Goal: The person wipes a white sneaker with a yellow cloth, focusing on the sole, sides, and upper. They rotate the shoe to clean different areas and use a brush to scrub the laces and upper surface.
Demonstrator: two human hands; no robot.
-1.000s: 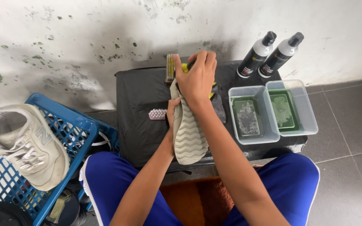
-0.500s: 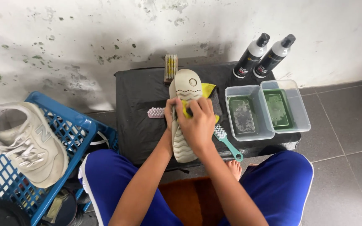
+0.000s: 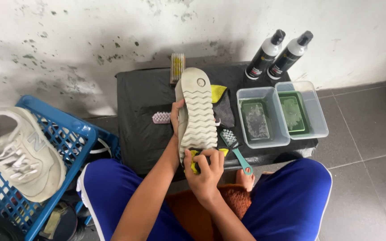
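Observation:
A pale sneaker [image 3: 197,111] lies sole-up on a black-covered low table [image 3: 144,116] in front of me. My left hand [image 3: 176,117] grips the shoe's left side near its middle. My right hand [image 3: 205,172] is closed around a yellow cloth [image 3: 195,159] and presses it against the heel end of the sole, close to my body. Another part of a yellow and dark cloth [image 3: 220,100] shows under the shoe's right side. A teal-handled brush [image 3: 236,149] rests just right of my right hand.
Two clear tubs [image 3: 264,117] of greenish water stand at the table's right, two black spray bottles [image 3: 277,54] behind them. A pink brush [image 3: 161,117] and a wooden brush [image 3: 177,67] lie on the table. A blue crate [image 3: 63,134] at left holds a second sneaker [image 3: 21,154].
My right hand has drawn back from the toe end of the sole to the heel end, with the yellow cloth. The left hand still steadies the shoe.

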